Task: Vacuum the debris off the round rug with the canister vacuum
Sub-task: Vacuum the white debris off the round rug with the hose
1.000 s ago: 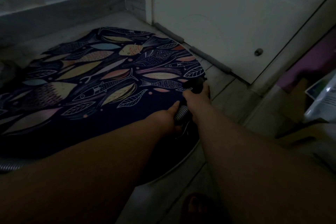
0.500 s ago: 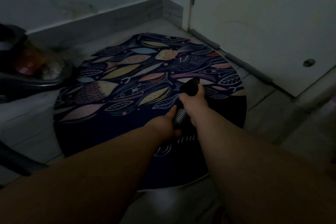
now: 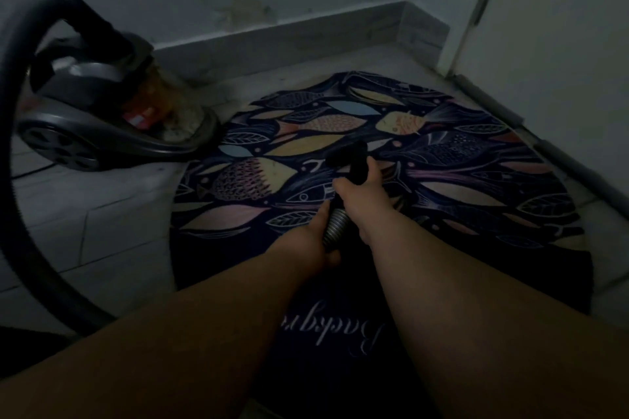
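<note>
Right hand (image 3: 361, 192) is curled tight round the black nozzle (image 3: 352, 157), thumb side up, with the nozzle's tip down on the rug (image 3: 452, 180) a little left of its middle. Left hand (image 3: 308, 241), just behind and touching distance from the right, grips the ribbed grey hose (image 3: 335, 224) where it meets the nozzle, fingers wrapped under it and thumb on top. Both bare forearms reach in from the near edge. The rug is round and dark, printed with fish and leaves, with pale script lettering on its near part between the arms; in this dim light no debris can be made out on it. It lies flat on the pale tiled floor (image 3: 112, 224). The vacuum (image 3: 92, 119) stands on the floor at the rug's far left edge, its front just touching or just beside the rim. Its clear bin (image 3: 160, 102) faces the rug and holds pale fluff at the bottom, with orange and red parts inside. A dark run of hose arcs from the vacuum's top down the left side. Behind are a wall with a baseboard (image 3: 289, 34), and a white door (image 3: 561, 44) at the right.
</note>
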### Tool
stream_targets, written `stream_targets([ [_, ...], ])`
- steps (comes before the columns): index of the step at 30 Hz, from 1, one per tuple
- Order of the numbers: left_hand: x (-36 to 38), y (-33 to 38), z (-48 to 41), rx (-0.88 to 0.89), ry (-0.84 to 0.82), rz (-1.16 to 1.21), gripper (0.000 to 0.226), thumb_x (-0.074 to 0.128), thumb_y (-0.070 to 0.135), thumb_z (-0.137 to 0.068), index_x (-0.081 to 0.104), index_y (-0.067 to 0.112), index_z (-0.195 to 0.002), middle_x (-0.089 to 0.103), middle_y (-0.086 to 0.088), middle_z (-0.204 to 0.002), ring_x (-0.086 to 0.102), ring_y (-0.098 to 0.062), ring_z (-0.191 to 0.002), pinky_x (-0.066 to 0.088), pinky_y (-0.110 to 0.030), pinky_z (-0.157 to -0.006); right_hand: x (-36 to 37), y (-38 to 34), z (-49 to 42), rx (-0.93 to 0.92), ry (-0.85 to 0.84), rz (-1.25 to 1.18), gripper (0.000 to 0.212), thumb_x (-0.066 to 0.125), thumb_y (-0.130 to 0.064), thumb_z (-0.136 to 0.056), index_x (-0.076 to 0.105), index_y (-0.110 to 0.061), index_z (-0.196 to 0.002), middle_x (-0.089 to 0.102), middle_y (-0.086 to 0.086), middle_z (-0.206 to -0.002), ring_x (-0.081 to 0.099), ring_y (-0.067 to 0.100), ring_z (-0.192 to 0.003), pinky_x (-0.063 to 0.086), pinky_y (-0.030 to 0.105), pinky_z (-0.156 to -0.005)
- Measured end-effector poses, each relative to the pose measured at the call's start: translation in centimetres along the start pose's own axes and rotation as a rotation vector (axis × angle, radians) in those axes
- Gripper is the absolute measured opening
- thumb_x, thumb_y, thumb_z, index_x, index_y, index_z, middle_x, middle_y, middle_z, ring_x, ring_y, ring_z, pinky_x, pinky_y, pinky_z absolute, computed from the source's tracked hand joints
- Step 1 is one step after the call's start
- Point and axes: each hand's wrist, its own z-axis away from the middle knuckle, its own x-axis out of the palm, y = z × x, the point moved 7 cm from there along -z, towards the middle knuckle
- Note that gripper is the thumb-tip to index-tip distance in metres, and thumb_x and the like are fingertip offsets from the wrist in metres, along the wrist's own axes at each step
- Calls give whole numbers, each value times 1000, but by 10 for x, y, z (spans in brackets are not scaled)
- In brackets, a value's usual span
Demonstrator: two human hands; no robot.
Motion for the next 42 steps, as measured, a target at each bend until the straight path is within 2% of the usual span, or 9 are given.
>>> stream_targets([
  [4,-30,-23,-22,-30,42,27,91,55,33,-91,-16,27,-148,47,-14,-140,51,-28,-121,39,-34,-104,34,-26,-27,12,-32,36,85,62,-33,-90,5,-50,-151,42,7,-147,53,32,-110,50,51,-95],
  [8,-51,-52,-8,-86,31,112,88,53,33,-93,-15,25,-149,36,-8,-150,45,-24,-128,35,-31,-107,79,-43,-24,8,-123,90,86,62,-31,-92,4,-45,-153,37,6,-151,49,31,-118,46,49,-101],
  [13,-59,-91,49,-210,22,226,90,55,35,-91,-14,33,-149,53,-11,-133,58,-27,-108,43,-30,-92,129,-42,21,56,-250,149,83,61,-30,-93,5,-44,-154,35,4,-153,47,24,-118,43,40,-101],
  [16,-62,-97,81,-221,-32,239,93,56,34,-90,-18,36,-147,54,-10,-131,58,-25,-108,47,-32,-90,138,-41,48,135,-278,153,83,63,-33,-93,7,-43,-154,32,4,-156,44,29,-129,42,45,-106],
  [22,-76,-94,124,-165,-111,234,92,56,37,-90,-17,34,-147,54,-7,-133,56,-23,-113,47,-34,-93,135,-44,91,280,-280,141,81,60,-26,-95,8,-38,-155,28,7,-156,46,30,-119,44,39,-92],
  [29,-70,-78,141,-103,-215,212,92,55,33,-92,-18,28,-147,54,-10,-133,56,-24,-113,44,-29,-93,115,-31,110,325,-220,114,79,58,-25,-94,11,-38,-156,36,9,-151,51,27,-108,47,39,-88],
  [34,-42,-43,141,-68,-235,206,92,55,34,-92,-18,28,-148,51,-10,-135,54,-25,-115,41,-27,-92,70,-14,111,325,-192,134,78,57,-24,-94,11,-41,-154,38,9,-149,52,33,-113,48,49,-98],
  [37,-12,-13,144,-67,-243,228,92,56,35,-92,-17,30,-148,47,-8,-141,52,-24,-119,38,-24,-91,31,-2,120,317,-172,139,78,57,-24,-95,9,-41,-154,35,8,-152,50,29,-107,48,42,-90],
  [42,29,47,138,-30,-285,227,93,56,36,-92,-20,33,-146,41,-9,-146,48,-25,-124,41,-33,-103,-45,12,128,311,-110,123,78,57,-26,-95,9,-43,-154,34,7,-153,49,26,-103,47,41,-86],
])
